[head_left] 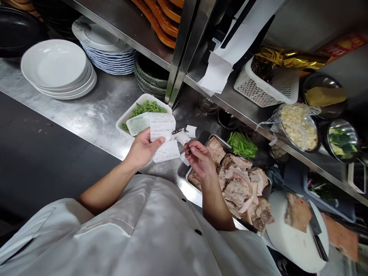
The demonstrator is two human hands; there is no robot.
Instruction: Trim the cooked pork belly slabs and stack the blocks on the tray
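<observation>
My left hand (145, 149) pinches a printed paper slip (162, 126) between thumb and fingers, above the steel counter. Another printed slip (166, 151) hangs just below it. To the right, my right hand (199, 157) has its fingers curled together around a small dark item, too small to name. Between the hands are more curled white papers (183, 137) and a black clip (177, 131). Behind the left hand sits a white container (122, 119) of chopped greens (149, 107). A metal tray of cooked meat (237, 188) lies beyond my right wrist.
Stacked white plates (57, 65), blue-edged plates (112, 57) and dark bowls (151, 76) stand at the back left. A shelf edge (230, 109) crosses the right, with a white basket (267, 84) and bowls. A knife (317, 237) rests on a round white board (296, 245) at lower right.
</observation>
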